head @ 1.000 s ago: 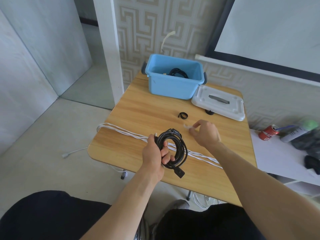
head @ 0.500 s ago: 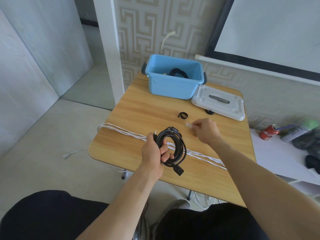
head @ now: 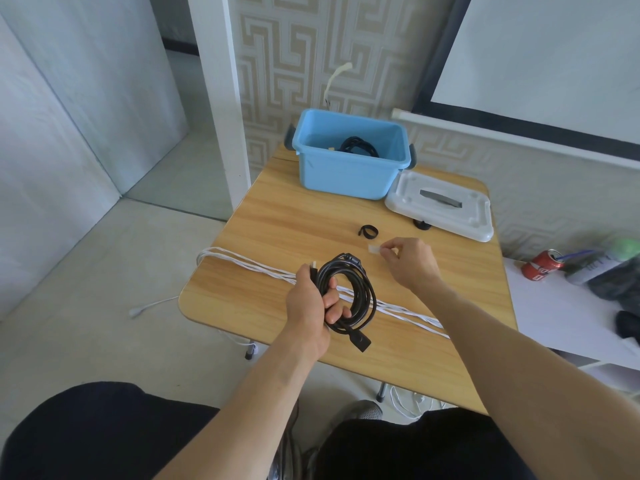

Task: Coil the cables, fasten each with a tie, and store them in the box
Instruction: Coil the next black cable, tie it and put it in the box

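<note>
I have the coiled black cable [head: 349,294] bunched in my left hand [head: 309,304], the fingers [head: 330,299] curled through the loops and gripping them, so the coil stands just above the near middle of the tabletop [head: 277,216] with its black plug [head: 361,340] hanging at the bottom. My right hand [head: 410,261] is just beyond and to the right of the coil, its thumb and forefinger pinching a small pale tie [head: 374,249] whose free end points left toward the coil; the tie and the coil are near each other but not touching. Under the coil a bundle of white cable [head: 249,268] lies stretched across the tabletop from the left edge toward the right, with more of it trailing onto the floor. A little past my right hand a black tie [head: 367,231] sits curled in a loop on the wood. At the far edge stands the blue box [head: 349,174], open, with another black cable [head: 358,147] coiled inside it. Its white lid [head: 440,211] lies flat just to the right of it, handle up. Off the tabletop to the right, a red can [head: 543,264] stands on a white surface.
</note>
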Tool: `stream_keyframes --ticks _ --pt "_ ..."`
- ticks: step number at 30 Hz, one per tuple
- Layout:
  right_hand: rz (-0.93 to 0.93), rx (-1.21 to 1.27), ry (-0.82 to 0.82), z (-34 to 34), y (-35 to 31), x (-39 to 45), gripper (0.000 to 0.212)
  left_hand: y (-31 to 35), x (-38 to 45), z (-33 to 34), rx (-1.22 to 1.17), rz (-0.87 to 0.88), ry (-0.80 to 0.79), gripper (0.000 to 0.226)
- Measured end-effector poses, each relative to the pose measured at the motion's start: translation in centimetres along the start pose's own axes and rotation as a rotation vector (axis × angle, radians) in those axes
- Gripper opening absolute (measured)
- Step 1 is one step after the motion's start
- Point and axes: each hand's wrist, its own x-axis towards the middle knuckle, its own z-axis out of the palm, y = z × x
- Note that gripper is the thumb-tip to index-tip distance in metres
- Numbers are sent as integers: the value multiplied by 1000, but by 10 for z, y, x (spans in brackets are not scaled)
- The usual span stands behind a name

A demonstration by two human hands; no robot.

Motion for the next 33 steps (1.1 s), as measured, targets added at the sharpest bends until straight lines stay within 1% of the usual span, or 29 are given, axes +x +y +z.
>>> stream_keyframes --ticks 1,2,5,6,7,9,11,12,14,15,17,18,20,21,23,25,27,29,31,33 --pt "23 2 -12 1 1 1 21 0 0 0 1 1 0 55" --pt "39 8 -23 1 1 1 27 0 1 0 4 2 -1 54" --pt "81 12 -47 0 -2 0 70 -1 1 0 4 7 -3 54" --pt "91 16 -34 -1 -3 -1 78 -1 1 0 3 8 -3 54" --pt "98 29 -14 -3 -4 -1 80 -1 1 0 3 8 -5 54" --pt "111 72 20 -8 -5 -4 76 -1 1 1 9 15 -11 53" --pt "147 142 28 -16 -10 -10 66 -1 -1 0 25 34 -27 54" --pt "173 209 27 -22 -14 -14 60 -1 -2 0 32 45 -45 56" --pt "204 430 22 -34 -24 -25 45 -3 -7 0 29 73 -99 64" --pt "199 538 11 -41 -29 -35 36 -4 -10 0 14 88 -126 66" --pt "158 677 -38 -54 -40 -62 15 -5 -19 1 -27 111 -173 67" --pt "121 736 -70 -58 -45 -79 10 -6 -24 1 -42 119 -191 66" --pt "51 855 -108 -60 -55 -114 15 -9 -37 0 -40 151 -239 60" --pt "38 907 -94 -58 -59 -132 19 -13 -45 -2 -16 183 -271 57" --pt "15 896 5 -50 -66 -158 25 -22 -57 -8 101 278 -330 54" --pt "-6 857 45 -41 -69 -179 32 -31 -66 -15 239 350 -341 56" --pt "5 941 11 -34 -70 -197 40 -40 -74 -20 278 377 -334 54" --pt "21 987 -41 -31 -66 -210 43 -46 -82 -25 291 381 -344 53" --pt "5 1018 -109 -29 -59 -223 42 -50 -93 -30 335 376 -357 51" --pt "-1 1091 -200 -29 -50 -236 34 -51 -103 -36 393 371 -363 40"
